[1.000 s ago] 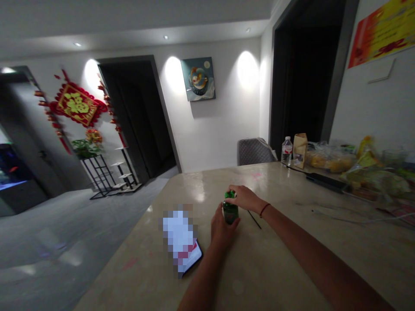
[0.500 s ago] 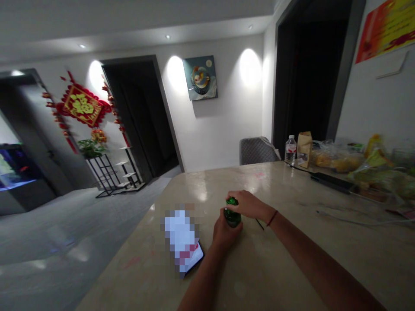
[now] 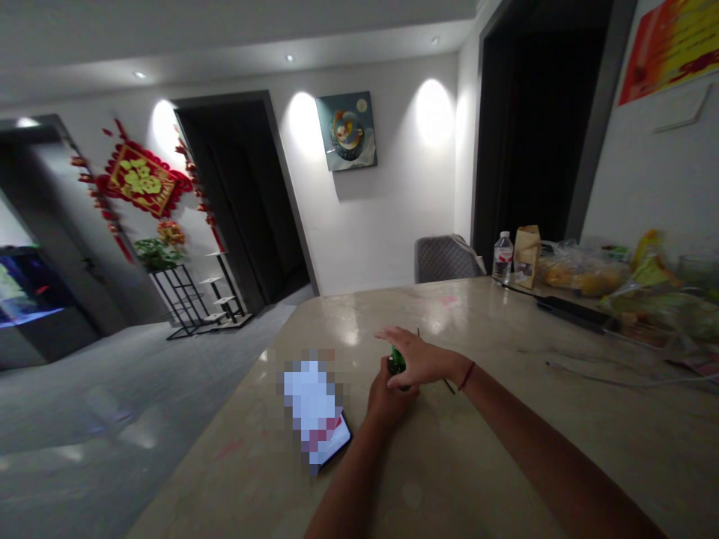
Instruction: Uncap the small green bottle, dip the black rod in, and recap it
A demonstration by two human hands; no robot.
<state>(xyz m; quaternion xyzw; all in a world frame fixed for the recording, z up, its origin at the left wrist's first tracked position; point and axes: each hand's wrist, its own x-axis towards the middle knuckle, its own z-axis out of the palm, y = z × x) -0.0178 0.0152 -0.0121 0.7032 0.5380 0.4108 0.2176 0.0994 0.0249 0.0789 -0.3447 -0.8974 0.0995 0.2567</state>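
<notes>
A small shiny green bottle [image 3: 396, 362] stands on the stone-topped table [image 3: 449, 479], mostly hidden by my hands. My left hand [image 3: 387, 397] is wrapped round its lower part. Over its upper part is my right hand [image 3: 421, 358], with fingers stretched out to the left and thumb lowered beside the bottle; whether the thumb touches it I cannot tell. A thin dark stick-like thing [image 3: 449, 387] shows below my right wrist. Left of my hands lies a lit phone [image 3: 331, 445], its screen blurred out.
At the back right are a water bottle [image 3: 503, 258], a brown paper bag [image 3: 526, 256], plastic bags of food [image 3: 584, 269] and a long black box [image 3: 576, 314]. A pale cable [image 3: 612, 382] crosses the right side. Behind the table stands a grey chair [image 3: 446, 258].
My right hand has loosened from the green top, its fingers spreading outward and its thumb dropping. My left hand keeps its hold on the bottle. The view has shifted slightly.
</notes>
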